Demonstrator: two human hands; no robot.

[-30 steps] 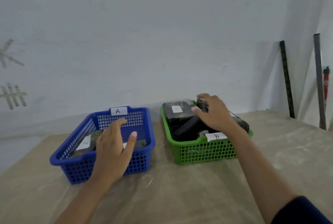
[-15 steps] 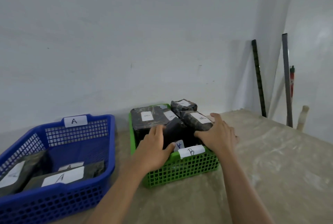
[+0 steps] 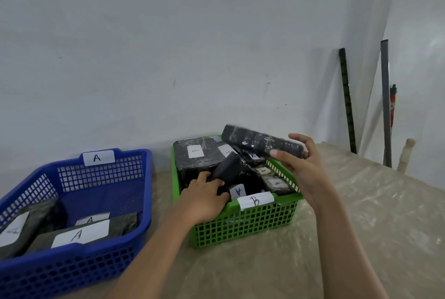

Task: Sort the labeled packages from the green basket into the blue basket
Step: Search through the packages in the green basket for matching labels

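While the right hand point(image 3: 301, 164) grips a lifted package point(image 3: 261, 141), the left hand point(image 3: 204, 196) seemingly grasps another point(image 3: 227, 168).

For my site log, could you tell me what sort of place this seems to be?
Probably a plain workroom or storeroom used for sorting: a covered table against a bare white wall, a blue basket and a green basket with letter labels, and poles leaning in the corner.

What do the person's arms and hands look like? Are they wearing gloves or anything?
No gloves. Both the left hand and the right hand are bare, with no rings, watch or bracelet that I can see. Both forearms are bare too, and no sleeve shows on either arm in this picture. The fingernails look short and plain.
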